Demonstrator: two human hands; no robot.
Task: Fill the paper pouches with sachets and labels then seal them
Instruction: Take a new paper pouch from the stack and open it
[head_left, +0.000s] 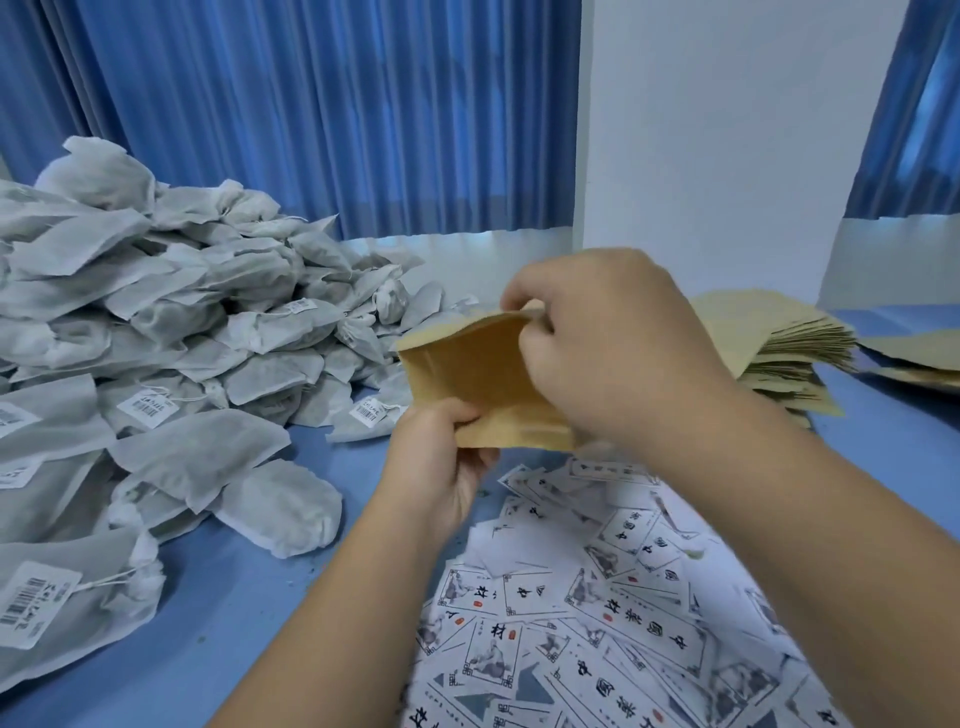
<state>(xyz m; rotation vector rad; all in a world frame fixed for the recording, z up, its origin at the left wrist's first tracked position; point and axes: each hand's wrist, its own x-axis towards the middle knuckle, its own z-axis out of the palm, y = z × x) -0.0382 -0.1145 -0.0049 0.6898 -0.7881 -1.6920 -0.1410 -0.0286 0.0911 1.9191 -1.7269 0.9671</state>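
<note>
pouch (467, 374): one, tan paper, centre | left hand (441, 457): gripping its near edge | right hand (608, 353): pinching its far rim | sachets (182, 312): white fibrous heap, left, uncountable | labels (597, 597): printed slips, near right

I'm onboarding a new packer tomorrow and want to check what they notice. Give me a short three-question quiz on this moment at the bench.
1. True or false: both hands hold the paper pouch.
2. The pile of sachets lies on the person's: A) left B) right C) lap.
3. Fill in: the stack of empty pouches lies nearest the ____ hand.

Key:
1. True: the left hand grips its lower corner and the right hand pinches its upper edge.
2. A.
3. Right.
</note>
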